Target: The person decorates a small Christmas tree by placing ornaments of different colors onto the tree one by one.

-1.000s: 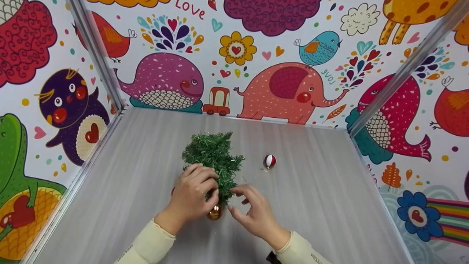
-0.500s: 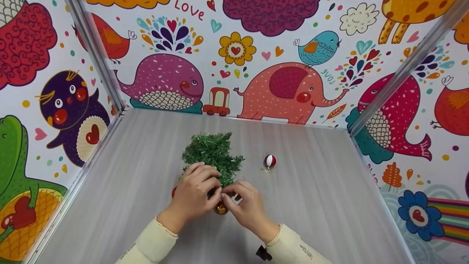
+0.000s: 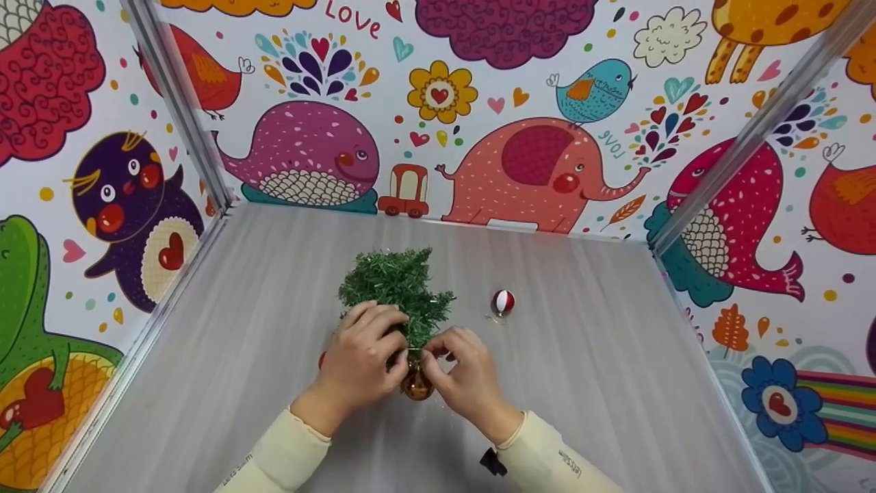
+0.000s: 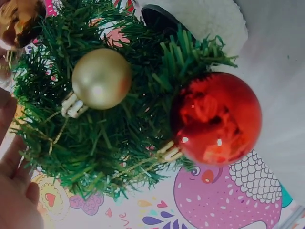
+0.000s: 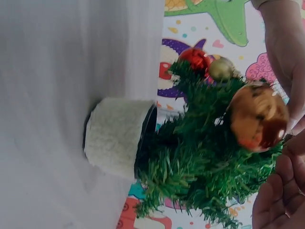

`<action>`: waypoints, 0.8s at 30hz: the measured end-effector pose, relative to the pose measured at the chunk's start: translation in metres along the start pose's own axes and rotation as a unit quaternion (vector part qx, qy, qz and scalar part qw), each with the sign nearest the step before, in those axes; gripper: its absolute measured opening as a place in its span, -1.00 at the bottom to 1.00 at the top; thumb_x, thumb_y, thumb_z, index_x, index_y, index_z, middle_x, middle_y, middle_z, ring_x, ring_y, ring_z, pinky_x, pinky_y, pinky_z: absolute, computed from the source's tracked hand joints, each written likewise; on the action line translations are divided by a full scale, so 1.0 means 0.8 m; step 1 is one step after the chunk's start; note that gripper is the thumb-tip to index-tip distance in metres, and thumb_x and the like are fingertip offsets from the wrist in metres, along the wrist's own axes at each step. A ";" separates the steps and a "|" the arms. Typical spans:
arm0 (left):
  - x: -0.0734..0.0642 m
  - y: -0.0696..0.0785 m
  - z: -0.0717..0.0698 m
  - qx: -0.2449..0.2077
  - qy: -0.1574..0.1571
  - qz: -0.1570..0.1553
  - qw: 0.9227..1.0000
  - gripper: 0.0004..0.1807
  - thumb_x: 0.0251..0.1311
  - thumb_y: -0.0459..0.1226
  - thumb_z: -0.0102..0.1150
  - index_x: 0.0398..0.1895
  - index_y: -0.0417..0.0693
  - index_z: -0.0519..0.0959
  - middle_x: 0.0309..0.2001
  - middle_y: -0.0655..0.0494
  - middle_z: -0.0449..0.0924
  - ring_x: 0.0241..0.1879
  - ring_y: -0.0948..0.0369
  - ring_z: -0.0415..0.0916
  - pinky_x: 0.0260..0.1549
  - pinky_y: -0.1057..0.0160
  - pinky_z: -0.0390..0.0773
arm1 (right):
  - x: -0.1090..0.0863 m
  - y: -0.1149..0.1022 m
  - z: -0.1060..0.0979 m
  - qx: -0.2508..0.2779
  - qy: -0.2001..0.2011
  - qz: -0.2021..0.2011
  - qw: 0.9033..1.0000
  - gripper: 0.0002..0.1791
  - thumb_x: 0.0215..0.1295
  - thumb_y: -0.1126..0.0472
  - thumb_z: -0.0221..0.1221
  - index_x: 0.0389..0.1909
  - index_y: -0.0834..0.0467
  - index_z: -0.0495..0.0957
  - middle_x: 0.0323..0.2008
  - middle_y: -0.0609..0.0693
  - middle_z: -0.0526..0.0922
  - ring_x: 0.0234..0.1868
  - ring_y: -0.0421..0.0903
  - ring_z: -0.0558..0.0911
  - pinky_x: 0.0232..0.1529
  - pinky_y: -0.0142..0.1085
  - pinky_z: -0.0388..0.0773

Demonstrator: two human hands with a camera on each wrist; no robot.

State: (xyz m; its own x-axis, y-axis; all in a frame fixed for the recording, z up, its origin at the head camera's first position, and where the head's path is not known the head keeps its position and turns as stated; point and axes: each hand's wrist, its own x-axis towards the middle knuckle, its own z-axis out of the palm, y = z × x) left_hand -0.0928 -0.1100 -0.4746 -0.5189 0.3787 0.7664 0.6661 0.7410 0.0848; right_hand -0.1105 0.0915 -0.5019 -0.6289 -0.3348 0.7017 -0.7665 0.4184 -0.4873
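Note:
A small artificial Christmas tree stands upright between the two hands. Its pot is wrapped in white fleece. A shiny copper-gold bauble hangs at the near side of the tree. Just above it, a thin gold string is stretched between the hands. The left hand pinches the string at its left end, thumb and fingers bent. At the other end, the right hand pinches it with thumb and forefinger. In the left wrist view, a matte pale-gold bauble and a shiny red bauble hang on the branches.
A red-and-white striped bauble lies on the grey table, right of the tree. Printed cartoon panels wall the table at the back and sides, with metal posts at the corners. A small black object sits by the right cuff.
The right hand has moved left to the left hand and now pinches the string. The copper-gold bauble has shifted up and right, and its string is drawn out between the hands.

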 end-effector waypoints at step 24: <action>0.005 -0.004 0.005 0.057 0.002 -0.002 0.998 -0.92 0.00 -0.31 0.26 -0.59 -0.07 0.65 -0.11 0.00 0.66 0.04 0.01 0.55 0.23 -0.02 0.33 | 0.005 0.013 0.007 0.020 -0.043 0.077 0.996 -0.90 0.27 0.28 0.26 -0.38 0.01 0.60 -0.37 -0.20 0.60 -0.33 -0.21 0.58 -0.38 -0.23 0.61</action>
State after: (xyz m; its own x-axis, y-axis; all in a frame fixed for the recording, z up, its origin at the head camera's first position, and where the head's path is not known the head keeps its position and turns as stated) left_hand -0.0987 -0.1088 -0.4744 -0.5188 0.3743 0.7686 0.5994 0.8003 0.0150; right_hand -0.1217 0.0899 -0.5065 -0.7471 -0.3415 0.5703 -0.6635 0.4367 -0.6076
